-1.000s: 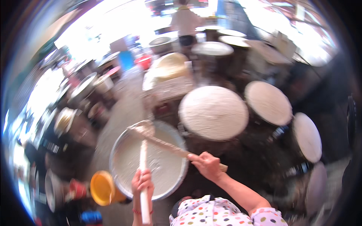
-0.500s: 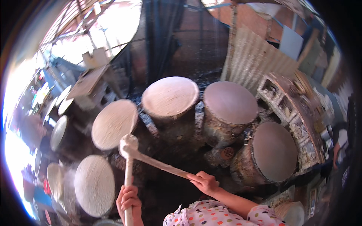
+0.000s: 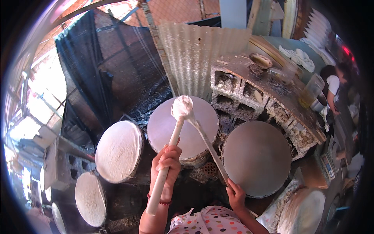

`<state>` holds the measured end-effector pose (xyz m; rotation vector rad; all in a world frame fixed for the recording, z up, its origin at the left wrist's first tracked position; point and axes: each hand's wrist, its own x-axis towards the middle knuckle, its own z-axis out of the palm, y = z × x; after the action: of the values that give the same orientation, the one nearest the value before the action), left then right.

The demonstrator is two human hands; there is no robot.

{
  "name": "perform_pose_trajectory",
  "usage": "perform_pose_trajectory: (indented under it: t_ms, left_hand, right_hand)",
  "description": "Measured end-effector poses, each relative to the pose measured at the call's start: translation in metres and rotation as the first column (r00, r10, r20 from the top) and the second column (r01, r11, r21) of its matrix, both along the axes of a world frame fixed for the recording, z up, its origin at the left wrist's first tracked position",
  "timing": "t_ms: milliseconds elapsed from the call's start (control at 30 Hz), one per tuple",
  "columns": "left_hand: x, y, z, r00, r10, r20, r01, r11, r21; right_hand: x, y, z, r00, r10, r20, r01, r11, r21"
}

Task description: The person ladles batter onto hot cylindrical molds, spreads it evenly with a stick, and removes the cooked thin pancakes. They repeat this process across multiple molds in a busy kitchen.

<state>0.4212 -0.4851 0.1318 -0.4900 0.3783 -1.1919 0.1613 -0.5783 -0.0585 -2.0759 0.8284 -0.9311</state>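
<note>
My left hand (image 3: 170,158) grips the pale handle (image 3: 157,195) of a ladle, whose head (image 3: 182,105) holds thick white batter. My right hand (image 3: 236,195) is lower and to the right, closed on a long wooden stick (image 3: 210,146) that slants up to meet the ladle head. Both tools are raised over a smooth pale round griddle (image 3: 163,124) on a drum. Right of it, beside my right hand, is a bare dark griddle (image 3: 255,156). A batter-coated round griddle (image 3: 117,150) stands to the left.
More coated griddles (image 3: 89,199) line the lower left. Concrete blocks (image 3: 237,103) carrying bowls and containers rise behind the dark griddle. Corrugated sheeting (image 3: 194,58) and dark hanging fabric (image 3: 89,66) stand at the back. A person (image 3: 333,85) in a white sleeve is at the far right.
My view and body have swung rightward from the batter tub. The ladle and stick have risen over the smooth middle griddle, and my right hand has come closer to the dark one.
</note>
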Motion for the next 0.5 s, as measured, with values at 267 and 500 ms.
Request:
perform_pose_trajectory:
  t_ms: [267,500]
  left_hand:
    - [0.047,-0.097,-0.065,0.421,-0.523,0.741,-0.372,0.646,0.667]
    - [0.079,-0.111,-0.153,-0.417,-0.716,0.560,-0.706,0.643,0.296]
  right_hand:
    - [0.076,-0.016,0.040,0.975,-0.221,0.024,0.181,0.854,0.488]
    - [0.109,-0.015,0.019,0.875,-0.328,-0.356,0.363,0.931,0.035]
